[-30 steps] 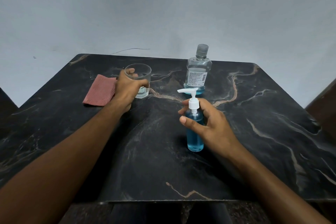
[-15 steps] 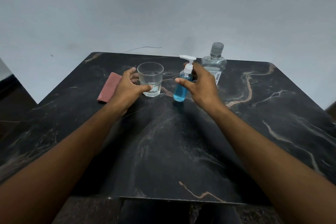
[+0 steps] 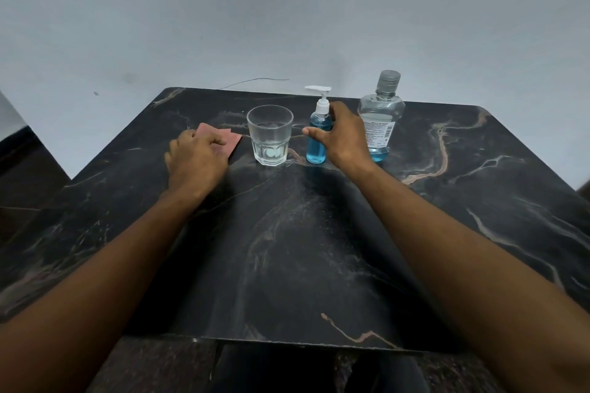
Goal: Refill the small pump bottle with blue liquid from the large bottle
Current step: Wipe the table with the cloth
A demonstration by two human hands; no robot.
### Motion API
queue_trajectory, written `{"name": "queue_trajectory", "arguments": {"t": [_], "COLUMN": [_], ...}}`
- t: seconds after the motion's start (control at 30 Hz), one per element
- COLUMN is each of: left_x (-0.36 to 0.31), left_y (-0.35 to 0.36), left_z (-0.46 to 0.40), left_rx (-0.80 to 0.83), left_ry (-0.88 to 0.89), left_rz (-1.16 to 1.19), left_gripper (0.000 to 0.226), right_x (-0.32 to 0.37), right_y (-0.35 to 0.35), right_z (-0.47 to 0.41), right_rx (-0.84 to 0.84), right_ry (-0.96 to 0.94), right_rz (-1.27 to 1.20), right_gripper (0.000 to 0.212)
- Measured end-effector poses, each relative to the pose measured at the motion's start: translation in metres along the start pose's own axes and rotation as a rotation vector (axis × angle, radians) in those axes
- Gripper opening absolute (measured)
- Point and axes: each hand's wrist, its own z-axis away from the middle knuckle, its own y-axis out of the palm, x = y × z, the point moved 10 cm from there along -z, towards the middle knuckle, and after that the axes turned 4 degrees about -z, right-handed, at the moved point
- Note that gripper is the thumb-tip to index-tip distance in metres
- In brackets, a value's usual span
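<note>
R hand (image 3: 343,137) is wrapped round the small clear plastic pump bottle of blue liquid (image 3: 317,134), thumb across the front, fingers behind; bottle stands upright on the black marble-look tabletop w/ tan veins (image 3: 319,249), white pump head on top, nozzle pointing left. L hand (image 3: 196,158) rests on the folded pinkish-red cloth (image 3: 228,137), fingers bent over its near edge; can't tell if it actually grips the cloth. Clear faceted drinking glass (image 3: 270,135) sits btwn cloth and pump bottle, just beside the bottle, w/ a little clear liquid at the bottom. Large clear plastic bottle w/ grey screw cap and white label (image 3: 381,115) stands upright just right of the R hand, cap on, only a thin layer of blue liquid left at its base. Pale grey wall (image 3: 287,9) behind.
</note>
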Motion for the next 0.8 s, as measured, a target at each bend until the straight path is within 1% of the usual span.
{"name": "queue_trajectory", "arguments": {"t": [0.1,0.13,0.2,0.23,0.3,0.33,0.4,0.43,0.5,0.57,0.6,0.73,0.8], "left_x": [0.011,0.013,0.012,0.011,0.009,0.007,0.003,0.001,-0.001,-0.006,-0.011,-0.05,-0.07], "left_y": [0.006,0.005,0.003,0.004,0.005,0.004,-0.003,-0.007,-0.011,-0.014,-0.015,-0.014,-0.016], "left_z": [-0.002,-0.003,-0.002,0.0,0.007,0.009,0.01,0.01,0.014,0.025,0.033,0.079,0.103], "left_rx": [0.033,0.023,0.016,0.028,0.05,0.038,-0.002,0.0,0.053,0.118,0.155,0.361,0.406], "left_ry": [-0.031,-0.019,0.02,0.039,0.073,0.096,0.146,0.157,0.154,0.127,0.118,0.193,0.25], "left_rz": [-0.044,-0.049,-0.079,-0.112,-0.199,-0.229,-0.227,-0.211,-0.186,-0.131,-0.098,0.076,0.108], "left_gripper": [0.028,0.026,0.028,0.036,0.053,0.052,0.035,0.027,0.024,0.025,0.023,0.019,0.016], "right_x": [0.003,0.006,0.014,0.018,0.023,0.024,0.025,0.026,0.03,0.036,0.039,0.049,0.051], "right_y": [-0.008,-0.015,-0.031,-0.036,-0.039,-0.037,-0.032,-0.028,-0.015,-0.003,0.002,0.023,0.03], "right_z": [0.012,0.019,0.039,0.05,0.07,0.077,0.088,0.092,0.1,0.109,0.113,0.127,0.134], "right_rx": [0.001,-0.025,-0.103,-0.128,-0.104,-0.065,0.019,0.067,0.188,0.292,0.33,0.436,0.449], "right_ry": [0.005,-0.021,-0.108,-0.156,-0.218,-0.23,-0.241,-0.248,-0.26,-0.287,-0.311,-0.434,-0.503], "right_rz": [0.063,0.112,0.18,0.194,0.198,0.192,0.162,0.139,0.094,0.067,0.075,0.233,0.34], "right_gripper": [0.083,0.084,0.072,0.063,0.046,0.039,0.03,0.026,0.026,0.034,0.042,0.088,0.098]}}
